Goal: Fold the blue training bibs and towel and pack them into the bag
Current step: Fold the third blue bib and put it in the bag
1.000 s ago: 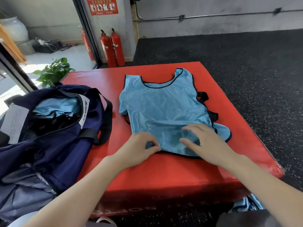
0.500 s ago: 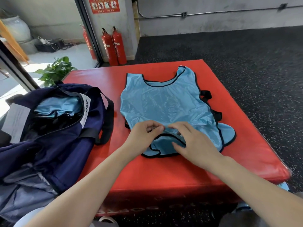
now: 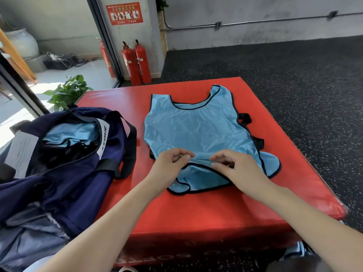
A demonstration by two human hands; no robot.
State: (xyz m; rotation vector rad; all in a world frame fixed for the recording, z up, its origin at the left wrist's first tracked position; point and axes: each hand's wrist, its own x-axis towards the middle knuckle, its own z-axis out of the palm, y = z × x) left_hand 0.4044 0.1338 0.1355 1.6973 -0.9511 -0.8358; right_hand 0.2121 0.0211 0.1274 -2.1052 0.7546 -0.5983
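Note:
A light blue training bib [image 3: 196,130] with black trim lies flat on the red mat [image 3: 176,209], neck hole at the far end. Its near hem is lifted, showing a lower layer beneath. My left hand [image 3: 170,163] pinches the raised hem at its left. My right hand [image 3: 235,169] pinches the same hem a little to the right. A navy bag [image 3: 64,173] stands open on the mat's left side, with folded blue fabric [image 3: 72,132] visible inside it.
Black straps [image 3: 245,118] stick out from under the bib's right edge. A potted plant [image 3: 66,93] and red fire extinguishers [image 3: 137,61] stand beyond the mat. Dark speckled floor [image 3: 304,95] surrounds the mat on the right. More blue fabric [image 3: 298,250] lies on the floor below the front right corner.
Both hands went from lying on the bib's near edge to pinching its top layer and lifting the hem away from the lower layer, drawing it towards the far end.

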